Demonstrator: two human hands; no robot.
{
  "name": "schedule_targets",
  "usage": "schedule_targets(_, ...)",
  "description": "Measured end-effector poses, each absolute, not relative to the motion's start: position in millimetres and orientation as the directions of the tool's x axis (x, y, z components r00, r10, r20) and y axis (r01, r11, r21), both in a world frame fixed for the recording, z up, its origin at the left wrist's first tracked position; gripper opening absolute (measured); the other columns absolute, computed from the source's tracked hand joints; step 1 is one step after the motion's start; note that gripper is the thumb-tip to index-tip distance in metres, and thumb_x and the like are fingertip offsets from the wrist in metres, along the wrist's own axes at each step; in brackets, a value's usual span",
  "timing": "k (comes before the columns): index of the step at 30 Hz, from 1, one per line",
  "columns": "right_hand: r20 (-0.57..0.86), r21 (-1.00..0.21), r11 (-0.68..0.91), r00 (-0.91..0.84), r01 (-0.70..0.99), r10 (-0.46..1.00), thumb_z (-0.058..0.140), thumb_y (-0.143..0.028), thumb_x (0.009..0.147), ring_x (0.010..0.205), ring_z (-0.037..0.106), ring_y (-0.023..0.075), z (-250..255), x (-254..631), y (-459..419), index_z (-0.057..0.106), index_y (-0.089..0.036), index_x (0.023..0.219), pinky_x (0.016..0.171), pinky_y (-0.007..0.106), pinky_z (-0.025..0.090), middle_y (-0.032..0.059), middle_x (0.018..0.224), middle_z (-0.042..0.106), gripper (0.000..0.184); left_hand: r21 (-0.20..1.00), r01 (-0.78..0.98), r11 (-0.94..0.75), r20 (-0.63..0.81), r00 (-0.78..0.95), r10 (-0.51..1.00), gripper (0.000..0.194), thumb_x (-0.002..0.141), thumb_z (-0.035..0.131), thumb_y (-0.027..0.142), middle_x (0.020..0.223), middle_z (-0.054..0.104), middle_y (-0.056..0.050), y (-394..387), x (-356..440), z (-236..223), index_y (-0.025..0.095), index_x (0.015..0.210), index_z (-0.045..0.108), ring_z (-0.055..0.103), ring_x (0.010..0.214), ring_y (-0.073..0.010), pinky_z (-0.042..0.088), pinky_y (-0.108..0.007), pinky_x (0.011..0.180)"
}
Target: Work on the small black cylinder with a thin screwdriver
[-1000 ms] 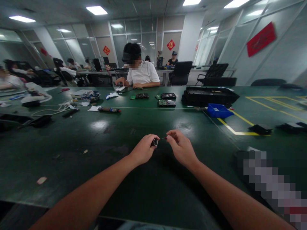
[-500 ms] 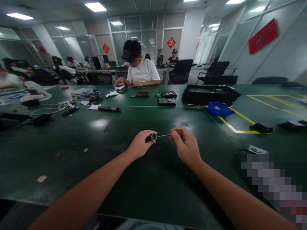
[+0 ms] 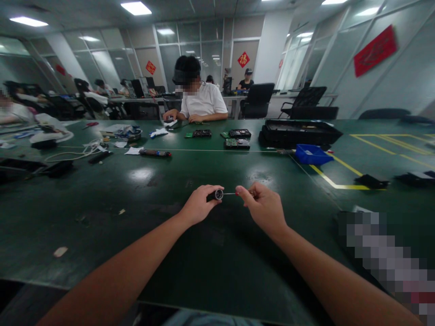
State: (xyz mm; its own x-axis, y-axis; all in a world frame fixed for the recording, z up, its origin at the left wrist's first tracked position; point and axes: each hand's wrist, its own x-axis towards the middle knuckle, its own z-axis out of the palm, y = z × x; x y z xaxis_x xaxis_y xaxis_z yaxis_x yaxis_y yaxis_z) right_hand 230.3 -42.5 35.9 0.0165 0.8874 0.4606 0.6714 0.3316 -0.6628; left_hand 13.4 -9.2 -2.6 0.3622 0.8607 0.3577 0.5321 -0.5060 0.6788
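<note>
My left hand (image 3: 201,204) is closed around a black cylindrical part (image 3: 218,194), whose round, silver-rimmed open end faces me. From the right, my right hand (image 3: 267,203) grips a screwdriver (image 3: 231,194) by its red handle, mostly hidden in the fingers. Its thin metal shaft lies nearly level and reaches the right side of the cylinder's rim. Whether the tip sits in a screw there is too small to tell. Both hands are over the near middle of the green table (image 3: 190,271).
Circuit boards with black parts (image 3: 237,143) lie ahead. A long black tray (image 3: 301,132) and a blue bin (image 3: 311,155) stand to the right. At left are a dark tool (image 3: 154,153) and a white cable (image 3: 73,156). Across the table sits a person in white (image 3: 205,102).
My right hand's thumb and fingers have shifted on the screwdriver handle. The shaft has gone from slightly slanted to nearly level. My left hand holds the cylinder almost unmoved.
</note>
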Motion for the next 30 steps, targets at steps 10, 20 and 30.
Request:
schedule_targets(10, 0.484, -0.655, 0.414, -0.07, 0.632, 0.872, 0.064, -0.046, 0.09, 0.061, 0.064, 0.0163, 34.9, 229.2, -41.9, 0.065, -0.021, 0.082, 0.057, 0.029, 0.046, 0.0026, 0.073, 0.071, 0.025, 0.682, 0.556, -0.476, 0.353, 0.32, 0.879, 0.041, 0.085, 0.071, 0.019, 0.121, 0.069, -0.003, -9.5, 11.3, -1.8, 0.028, 0.125, 0.066, 0.06, 0.116, -0.0229, 0.044, -0.041, 0.104)
schedule_targets(20, 0.524, -0.589, 0.611, -0.326, 0.529, 0.787, 0.056, -0.023, 0.092, 0.086, 0.068, 0.0195, 36.8, 231.8, -46.0, 0.066, -0.022, 0.099, 0.077, 0.034, 0.053, 0.0042, 0.094, 0.071, 0.012, 0.678, 0.557, -0.48, 0.374, 0.3, 0.877, 0.04, 0.085, 0.071, 0.021, 0.123, 0.069, -0.003, -9.0, 10.9, -1.6, 0.027, 0.124, 0.067, 0.06, 0.117, -0.0233, 0.044, -0.041, 0.105)
schedule_targets(30, 0.492, -0.585, 0.533, -0.254, 0.611, 0.833, 0.049, -0.029, 0.099, 0.069, 0.064, 0.0176, 41.3, 226.3, -47.8, 0.063, -0.021, 0.108, 0.066, 0.031, 0.047, 0.0021, 0.078, 0.068, 0.019, 0.668, 0.556, -0.495, 0.372, 0.327, 0.869, 0.039, 0.085, 0.071, 0.02, 0.12, 0.07, -0.003, -9.9, 12.2, 0.2, 0.027, 0.123, 0.067, 0.061, 0.114, -0.0232, 0.045, -0.041, 0.103)
